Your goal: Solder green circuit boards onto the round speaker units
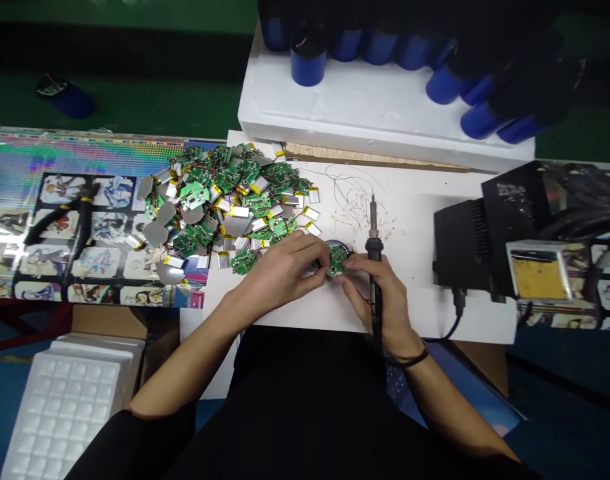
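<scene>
In front of my body, a small green circuit board (337, 260) with dark wires at its back edge sits between my hands. My left hand (295, 263) is closed in a pinch at the board's left edge; what lies between its fingertips is hidden. My right hand (387, 297) carries a black soldering iron (374, 248) across its palm, tip pointing up and away from me. Thumb and forefinger of that same hand grip the board's right edge. Left of the hands lies a heap of green circuit boards (245, 177) with wired silver battery cells.
A black soldering station (459, 240) and a yellow sponge in a tray (542, 273) stand at right. Thin solder wire (342, 183) and crumbs lie behind the board. Black-handled pliers (85, 213) rest at left. Blue cylinders (309, 67) stand on white foam (285, 107) at the back.
</scene>
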A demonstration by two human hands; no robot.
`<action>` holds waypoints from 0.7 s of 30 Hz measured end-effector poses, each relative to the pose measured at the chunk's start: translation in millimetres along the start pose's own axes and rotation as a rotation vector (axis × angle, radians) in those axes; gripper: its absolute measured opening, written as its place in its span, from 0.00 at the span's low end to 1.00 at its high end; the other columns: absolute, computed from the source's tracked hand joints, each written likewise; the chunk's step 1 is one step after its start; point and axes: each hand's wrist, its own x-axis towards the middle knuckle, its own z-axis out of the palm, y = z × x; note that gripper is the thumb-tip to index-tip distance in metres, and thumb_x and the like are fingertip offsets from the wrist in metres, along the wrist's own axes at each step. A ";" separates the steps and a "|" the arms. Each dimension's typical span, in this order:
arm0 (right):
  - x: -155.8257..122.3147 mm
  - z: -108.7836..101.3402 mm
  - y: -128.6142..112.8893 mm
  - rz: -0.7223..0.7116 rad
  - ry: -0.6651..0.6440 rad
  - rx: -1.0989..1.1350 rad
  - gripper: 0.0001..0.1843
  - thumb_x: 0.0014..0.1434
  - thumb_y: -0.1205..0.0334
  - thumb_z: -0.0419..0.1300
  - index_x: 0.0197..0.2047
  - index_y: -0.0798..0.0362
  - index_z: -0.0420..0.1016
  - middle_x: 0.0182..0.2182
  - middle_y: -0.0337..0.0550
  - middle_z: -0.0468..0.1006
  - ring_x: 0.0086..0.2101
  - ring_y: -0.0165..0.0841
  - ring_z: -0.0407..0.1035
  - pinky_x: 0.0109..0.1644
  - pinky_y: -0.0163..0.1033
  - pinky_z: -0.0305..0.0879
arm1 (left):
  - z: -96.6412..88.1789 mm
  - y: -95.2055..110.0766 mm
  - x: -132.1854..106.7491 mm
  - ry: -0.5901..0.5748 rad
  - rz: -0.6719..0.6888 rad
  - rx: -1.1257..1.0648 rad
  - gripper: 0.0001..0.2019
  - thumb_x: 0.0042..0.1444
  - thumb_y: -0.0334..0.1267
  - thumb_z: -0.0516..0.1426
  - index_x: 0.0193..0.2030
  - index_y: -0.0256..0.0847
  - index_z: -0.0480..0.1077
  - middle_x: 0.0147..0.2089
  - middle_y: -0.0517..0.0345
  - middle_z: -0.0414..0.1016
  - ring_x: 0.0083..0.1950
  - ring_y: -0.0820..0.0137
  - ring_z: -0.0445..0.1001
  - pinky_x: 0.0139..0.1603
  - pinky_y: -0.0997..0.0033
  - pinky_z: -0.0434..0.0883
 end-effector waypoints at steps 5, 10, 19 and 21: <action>7.0 -10.6 4.0 0.028 -0.067 0.039 0.17 0.67 0.68 0.66 0.56 0.43 0.74 0.48 0.46 0.83 0.51 0.43 0.79 0.56 0.51 0.77 | 11.9 -1.2 -7.0 0.095 0.094 0.111 0.03 0.73 0.31 0.58 0.48 0.40 0.73 0.50 0.51 0.83 0.51 0.63 0.78 0.57 0.59 0.72; 9.2 -3.7 -5.5 -0.039 -0.015 -0.015 0.19 0.65 0.71 0.67 0.55 0.44 0.73 0.47 0.44 0.83 0.48 0.43 0.77 0.54 0.52 0.75 | 18.4 1.4 -10.2 0.151 0.106 0.158 0.02 0.73 0.33 0.58 0.48 0.40 0.73 0.49 0.50 0.83 0.49 0.63 0.77 0.53 0.60 0.72; 10.2 3.0 -5.2 -0.152 0.033 -0.115 0.19 0.65 0.74 0.66 0.54 0.45 0.73 0.41 0.41 0.84 0.36 0.38 0.74 0.43 0.47 0.75 | 18.5 -1.6 -9.4 0.131 0.108 0.084 0.03 0.75 0.34 0.57 0.49 0.40 0.73 0.48 0.51 0.82 0.51 0.64 0.78 0.54 0.60 0.71; 11.4 1.6 -3.3 -0.179 0.017 -0.117 0.20 0.65 0.76 0.65 0.55 0.45 0.73 0.41 0.41 0.84 0.37 0.38 0.75 0.44 0.47 0.75 | 19.3 -2.6 -9.1 0.135 0.116 0.070 0.03 0.75 0.33 0.57 0.49 0.40 0.73 0.48 0.51 0.82 0.51 0.65 0.78 0.54 0.61 0.71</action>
